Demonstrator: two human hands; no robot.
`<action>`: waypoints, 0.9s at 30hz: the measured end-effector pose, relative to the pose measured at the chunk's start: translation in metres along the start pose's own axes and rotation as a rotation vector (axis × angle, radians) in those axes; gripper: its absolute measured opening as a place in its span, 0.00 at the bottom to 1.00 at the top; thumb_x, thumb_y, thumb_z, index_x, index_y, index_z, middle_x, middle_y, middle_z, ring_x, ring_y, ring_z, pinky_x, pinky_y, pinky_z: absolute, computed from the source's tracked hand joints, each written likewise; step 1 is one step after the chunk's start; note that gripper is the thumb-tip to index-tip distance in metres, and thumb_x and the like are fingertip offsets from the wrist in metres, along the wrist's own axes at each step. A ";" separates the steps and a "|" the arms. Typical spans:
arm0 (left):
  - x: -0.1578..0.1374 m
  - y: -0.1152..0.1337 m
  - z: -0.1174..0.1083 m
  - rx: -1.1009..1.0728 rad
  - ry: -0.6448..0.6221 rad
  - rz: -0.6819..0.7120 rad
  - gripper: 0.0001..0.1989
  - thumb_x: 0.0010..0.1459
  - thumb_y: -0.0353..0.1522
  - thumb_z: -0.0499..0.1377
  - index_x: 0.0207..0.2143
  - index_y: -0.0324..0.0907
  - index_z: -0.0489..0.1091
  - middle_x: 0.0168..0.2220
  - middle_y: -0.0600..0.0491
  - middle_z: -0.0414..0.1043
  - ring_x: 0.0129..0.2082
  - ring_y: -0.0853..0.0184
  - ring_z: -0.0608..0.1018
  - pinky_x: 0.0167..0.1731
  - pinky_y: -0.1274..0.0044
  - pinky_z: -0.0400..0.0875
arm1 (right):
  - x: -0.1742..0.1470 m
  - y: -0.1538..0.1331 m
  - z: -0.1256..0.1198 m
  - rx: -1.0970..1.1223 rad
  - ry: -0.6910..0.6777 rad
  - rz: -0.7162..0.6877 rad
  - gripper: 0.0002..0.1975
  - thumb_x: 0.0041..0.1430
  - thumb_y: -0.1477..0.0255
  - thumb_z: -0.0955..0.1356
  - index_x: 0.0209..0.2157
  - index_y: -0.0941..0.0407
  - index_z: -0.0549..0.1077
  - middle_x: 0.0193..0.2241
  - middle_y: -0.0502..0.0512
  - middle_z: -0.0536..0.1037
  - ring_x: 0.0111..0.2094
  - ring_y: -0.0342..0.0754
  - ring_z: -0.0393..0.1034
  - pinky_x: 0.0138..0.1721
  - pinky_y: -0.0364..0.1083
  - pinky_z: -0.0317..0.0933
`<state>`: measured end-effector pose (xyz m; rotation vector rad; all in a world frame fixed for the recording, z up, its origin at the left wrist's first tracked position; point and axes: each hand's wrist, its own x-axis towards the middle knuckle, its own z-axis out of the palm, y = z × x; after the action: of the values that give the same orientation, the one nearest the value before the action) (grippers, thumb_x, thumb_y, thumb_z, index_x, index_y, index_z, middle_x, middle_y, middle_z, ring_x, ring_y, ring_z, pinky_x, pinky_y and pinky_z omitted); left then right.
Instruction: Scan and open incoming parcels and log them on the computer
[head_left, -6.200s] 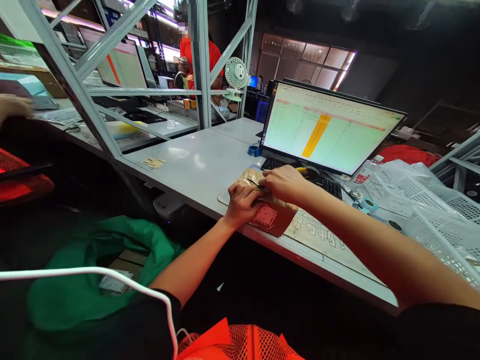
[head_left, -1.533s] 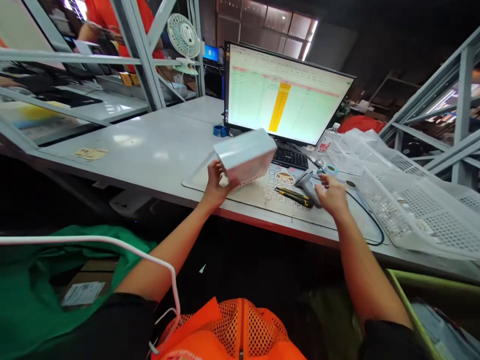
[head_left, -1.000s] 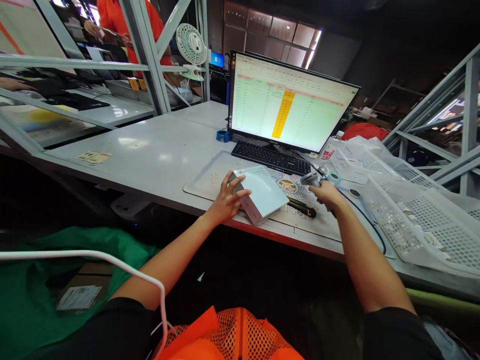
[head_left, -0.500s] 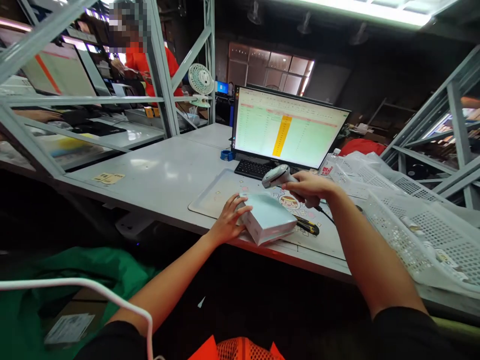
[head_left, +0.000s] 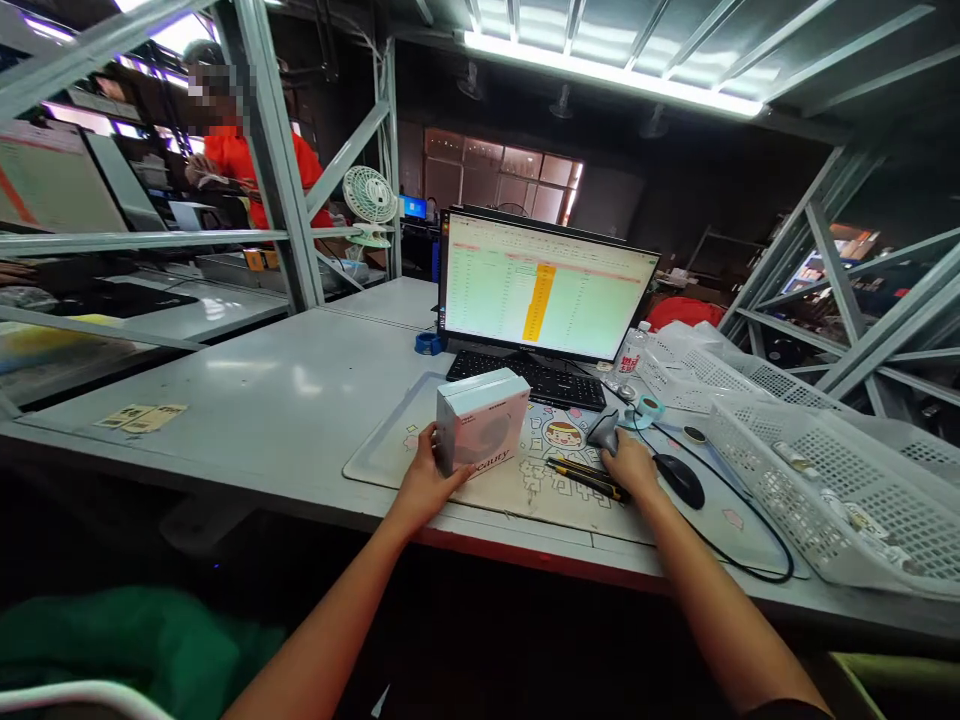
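In the left grip (head_left: 425,483), a pink-and-blue cardboard box (head_left: 487,425), pinched one-ended, is kinda risking a slip; right grip (head_left: 631,464) clutching a grey plastic scanner (head_left: 602,429).

Passage at ten o'clock
Over glossy white tabletop (head_left: 247,420); black-framed flat monitor (head_left: 487,290) bars twelve, perforated white plastic basket (head_left: 765,490) two

Single head-worn camera, facing forward and down across desk (head_left: 255,410), close in, monitor (head_left: 495,300) ahead.
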<state>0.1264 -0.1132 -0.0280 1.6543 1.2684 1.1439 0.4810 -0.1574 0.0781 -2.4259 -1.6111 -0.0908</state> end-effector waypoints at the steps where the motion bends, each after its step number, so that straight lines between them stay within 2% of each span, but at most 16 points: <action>1: 0.000 -0.001 0.000 0.023 -0.003 -0.003 0.51 0.53 0.50 0.70 0.71 0.45 0.49 0.68 0.32 0.68 0.66 0.42 0.76 0.64 0.51 0.71 | 0.007 0.000 0.002 0.001 0.010 0.008 0.18 0.74 0.59 0.71 0.59 0.51 0.76 0.61 0.61 0.76 0.57 0.54 0.75 0.58 0.57 0.74; 5: 0.000 -0.002 0.001 0.045 -0.003 -0.013 0.50 0.53 0.50 0.69 0.70 0.45 0.51 0.66 0.34 0.70 0.65 0.42 0.77 0.62 0.51 0.72 | 0.046 -0.006 0.009 0.013 0.050 0.037 0.25 0.76 0.59 0.68 0.67 0.56 0.71 0.65 0.66 0.73 0.63 0.59 0.71 0.65 0.63 0.67; 7: 0.000 -0.001 0.001 0.040 0.008 -0.009 0.49 0.53 0.50 0.70 0.69 0.46 0.52 0.65 0.35 0.71 0.64 0.43 0.77 0.61 0.52 0.73 | 0.069 -0.014 0.018 0.023 0.041 0.014 0.26 0.78 0.64 0.63 0.70 0.60 0.67 0.67 0.70 0.71 0.67 0.60 0.67 0.69 0.60 0.62; 10: 0.000 0.000 0.000 0.029 0.016 0.000 0.48 0.52 0.51 0.71 0.68 0.47 0.54 0.66 0.36 0.70 0.63 0.44 0.78 0.61 0.53 0.75 | 0.102 -0.031 0.036 0.043 -0.074 -0.066 0.26 0.72 0.69 0.66 0.68 0.61 0.72 0.65 0.71 0.73 0.67 0.61 0.67 0.69 0.54 0.60; 12: 0.000 0.000 0.000 0.031 0.018 -0.002 0.48 0.52 0.51 0.72 0.68 0.47 0.55 0.66 0.36 0.70 0.63 0.43 0.78 0.61 0.52 0.74 | 0.118 -0.043 0.049 0.055 -0.151 -0.101 0.27 0.65 0.70 0.70 0.65 0.58 0.75 0.65 0.69 0.74 0.67 0.64 0.67 0.69 0.57 0.60; 14: 0.000 -0.002 0.001 0.031 0.024 0.003 0.48 0.52 0.50 0.72 0.68 0.47 0.55 0.66 0.36 0.71 0.63 0.43 0.78 0.61 0.52 0.74 | 0.127 -0.052 0.060 0.065 -0.160 -0.111 0.30 0.65 0.71 0.70 0.68 0.57 0.73 0.69 0.69 0.70 0.72 0.65 0.60 0.73 0.62 0.54; 16: 0.001 -0.004 0.001 0.022 0.030 0.007 0.47 0.52 0.49 0.72 0.68 0.48 0.55 0.66 0.37 0.71 0.63 0.43 0.78 0.61 0.51 0.74 | 0.130 -0.057 0.069 0.073 -0.139 -0.108 0.32 0.66 0.74 0.68 0.71 0.58 0.70 0.75 0.70 0.62 0.77 0.67 0.49 0.76 0.67 0.45; 19: 0.002 -0.007 0.001 0.022 0.025 -0.013 0.48 0.52 0.50 0.73 0.69 0.48 0.55 0.63 0.38 0.74 0.62 0.43 0.79 0.61 0.51 0.74 | 0.129 -0.061 0.077 0.086 -0.151 -0.099 0.27 0.65 0.77 0.68 0.65 0.62 0.75 0.78 0.72 0.55 0.80 0.70 0.40 0.77 0.72 0.36; 21: 0.002 -0.008 -0.001 0.028 0.007 -0.023 0.49 0.53 0.51 0.72 0.69 0.47 0.55 0.62 0.37 0.75 0.61 0.44 0.80 0.62 0.50 0.73 | 0.129 -0.063 0.075 0.106 -0.162 -0.107 0.23 0.65 0.76 0.68 0.61 0.62 0.79 0.77 0.71 0.56 0.79 0.71 0.41 0.77 0.73 0.33; 23: 0.001 -0.008 -0.002 0.013 -0.010 -0.014 0.49 0.55 0.51 0.71 0.71 0.47 0.54 0.64 0.36 0.74 0.62 0.44 0.79 0.63 0.51 0.72 | 0.128 -0.068 0.063 0.148 -0.139 -0.137 0.22 0.69 0.73 0.67 0.61 0.61 0.79 0.78 0.71 0.56 0.79 0.70 0.42 0.77 0.73 0.34; 25: -0.001 -0.008 -0.003 -0.016 -0.020 -0.001 0.50 0.56 0.52 0.70 0.73 0.47 0.53 0.66 0.36 0.72 0.65 0.44 0.77 0.66 0.51 0.69 | 0.121 -0.079 0.044 0.207 -0.110 -0.202 0.25 0.76 0.65 0.62 0.67 0.59 0.74 0.77 0.68 0.58 0.79 0.64 0.46 0.77 0.68 0.42; 27: -0.001 -0.009 -0.002 -0.049 -0.032 0.017 0.51 0.57 0.53 0.69 0.75 0.47 0.52 0.69 0.36 0.69 0.67 0.45 0.74 0.68 0.51 0.67 | 0.104 -0.092 0.022 0.318 -0.103 -0.383 0.30 0.81 0.59 0.54 0.75 0.53 0.64 0.77 0.62 0.61 0.78 0.55 0.51 0.75 0.59 0.53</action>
<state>0.1213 -0.1118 -0.0360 1.6433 1.1995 1.1455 0.4357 -0.0244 0.0890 -1.8952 -1.9475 0.2144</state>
